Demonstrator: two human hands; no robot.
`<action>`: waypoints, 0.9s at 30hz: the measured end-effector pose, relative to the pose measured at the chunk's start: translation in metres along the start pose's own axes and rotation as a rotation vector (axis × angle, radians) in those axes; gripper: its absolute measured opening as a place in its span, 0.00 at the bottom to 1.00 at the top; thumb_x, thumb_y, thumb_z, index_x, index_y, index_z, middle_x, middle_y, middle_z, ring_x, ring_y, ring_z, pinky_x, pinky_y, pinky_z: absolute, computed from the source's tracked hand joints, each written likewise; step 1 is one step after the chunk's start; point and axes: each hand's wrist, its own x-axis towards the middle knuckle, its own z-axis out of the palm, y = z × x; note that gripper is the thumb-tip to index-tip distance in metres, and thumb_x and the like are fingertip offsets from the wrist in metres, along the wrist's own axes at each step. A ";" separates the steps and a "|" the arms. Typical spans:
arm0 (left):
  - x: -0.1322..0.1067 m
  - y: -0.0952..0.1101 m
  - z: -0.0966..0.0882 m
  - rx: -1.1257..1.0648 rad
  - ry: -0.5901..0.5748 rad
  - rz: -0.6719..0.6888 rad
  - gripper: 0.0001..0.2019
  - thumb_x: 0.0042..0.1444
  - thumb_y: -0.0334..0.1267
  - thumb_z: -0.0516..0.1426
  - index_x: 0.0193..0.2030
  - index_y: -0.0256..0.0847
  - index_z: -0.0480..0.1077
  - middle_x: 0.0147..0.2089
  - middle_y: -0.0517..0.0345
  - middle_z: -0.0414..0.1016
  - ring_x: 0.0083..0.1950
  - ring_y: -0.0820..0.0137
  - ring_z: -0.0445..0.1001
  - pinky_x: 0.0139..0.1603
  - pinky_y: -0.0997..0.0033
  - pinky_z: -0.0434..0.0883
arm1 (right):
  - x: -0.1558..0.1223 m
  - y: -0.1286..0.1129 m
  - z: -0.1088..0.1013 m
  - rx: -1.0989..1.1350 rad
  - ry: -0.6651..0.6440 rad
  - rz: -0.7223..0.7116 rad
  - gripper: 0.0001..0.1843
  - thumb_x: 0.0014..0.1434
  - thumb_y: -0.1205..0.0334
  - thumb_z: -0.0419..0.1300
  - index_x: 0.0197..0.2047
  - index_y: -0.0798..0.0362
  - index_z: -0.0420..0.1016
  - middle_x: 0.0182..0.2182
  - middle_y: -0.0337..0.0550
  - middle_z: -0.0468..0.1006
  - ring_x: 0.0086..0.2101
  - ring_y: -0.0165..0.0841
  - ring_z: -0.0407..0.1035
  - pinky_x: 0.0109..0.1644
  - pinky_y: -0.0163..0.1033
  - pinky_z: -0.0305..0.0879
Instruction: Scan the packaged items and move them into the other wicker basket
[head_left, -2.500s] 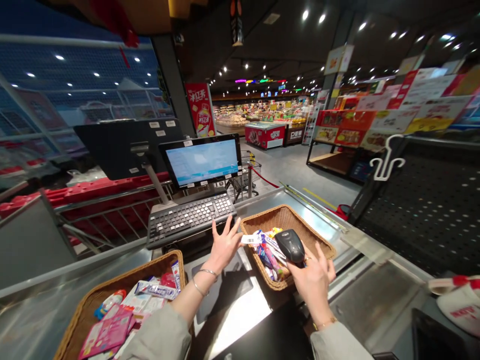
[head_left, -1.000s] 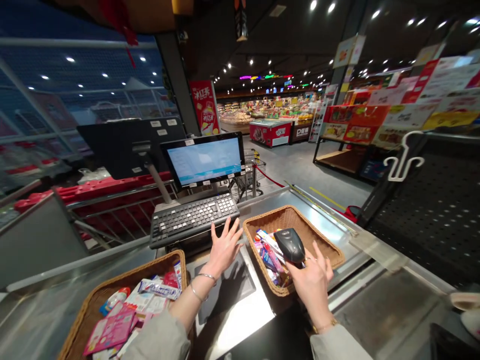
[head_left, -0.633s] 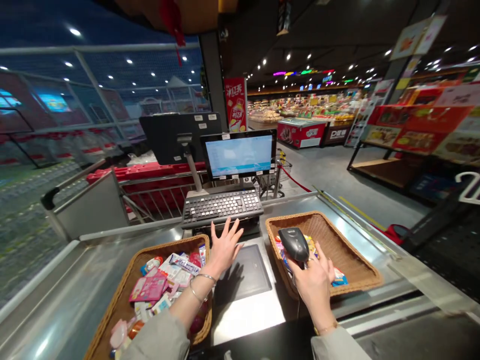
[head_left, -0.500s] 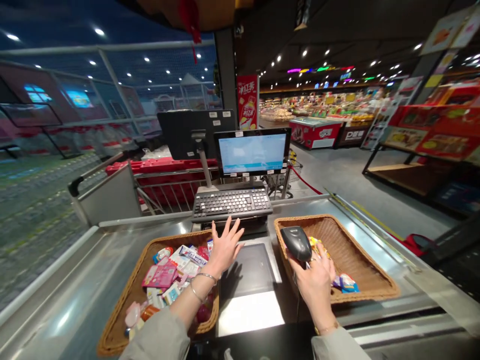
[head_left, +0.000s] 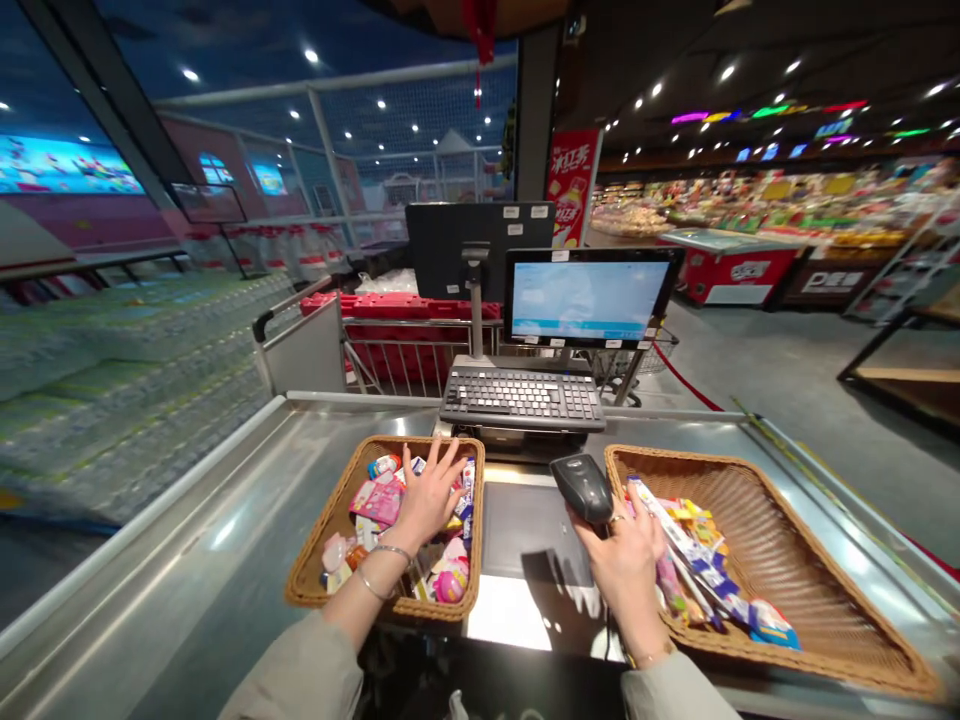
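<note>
Watching over the head camera, I find the left hand [head_left: 429, 502] palm down above the left basket [head_left: 478, 530], fingers spread wide. I see nothing in its grip; whether the fingertips touch the goods below, I cannot tell. Two silvery bracelets [head_left: 373, 580] on that wrist.

Right hand [head_left: 628, 560]: thumb and nearest fingers closed around the grip of a black scanner [head_left: 581, 487], remaining fingers fanned out toward the right basket [head_left: 799, 560]. I place the scanner's head between the two baskets, just beside the right one's near corner, above a grey panel [head_left: 525, 520] in the counter. A dark cable [head_left: 608, 635] hangs below the hand.

Left basket, partly covered by the hand and forearm: a pink packet [head_left: 379, 497], a pink round item [head_left: 450, 587], blue-and-white wrappers along the right side. Right basket: goods gathered at its left end, among them a yellow-orange packet [head_left: 699, 522] and a blue packet [head_left: 774, 626]; long slim wrappers lie slanting between.

Both baskets are wicker and rest on a metal counter [head_left: 225, 570]. Beyond them I note a black keyboard [head_left: 521, 393], then a lit monitor [head_left: 589, 298] behind it; its text is too small for me to read.
</note>
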 end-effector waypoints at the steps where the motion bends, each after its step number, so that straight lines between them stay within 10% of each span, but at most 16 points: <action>1: -0.006 -0.007 -0.001 0.012 -0.009 -0.012 0.21 0.65 0.43 0.55 0.63 0.47 0.68 0.73 0.48 0.58 0.76 0.48 0.49 0.69 0.21 0.32 | -0.001 -0.002 0.003 0.005 -0.016 -0.012 0.27 0.61 0.39 0.52 0.42 0.51 0.80 0.50 0.54 0.80 0.63 0.51 0.58 0.65 0.61 0.46; 14: -0.066 -0.108 -0.015 0.150 -0.228 -0.124 0.29 0.56 0.52 0.63 0.65 0.56 0.66 0.75 0.49 0.54 0.77 0.43 0.42 0.66 0.19 0.28 | -0.008 -0.029 0.025 0.089 -0.143 -0.006 0.28 0.59 0.35 0.51 0.38 0.48 0.82 0.49 0.48 0.82 0.63 0.54 0.60 0.66 0.66 0.41; 27: -0.072 -0.150 -0.007 0.189 -0.353 -0.069 0.41 0.39 0.44 0.74 0.63 0.56 0.68 0.75 0.44 0.53 0.77 0.43 0.41 0.66 0.22 0.24 | -0.019 -0.039 0.037 0.051 -0.181 0.000 0.29 0.59 0.33 0.50 0.40 0.47 0.81 0.50 0.50 0.81 0.63 0.52 0.60 0.66 0.67 0.41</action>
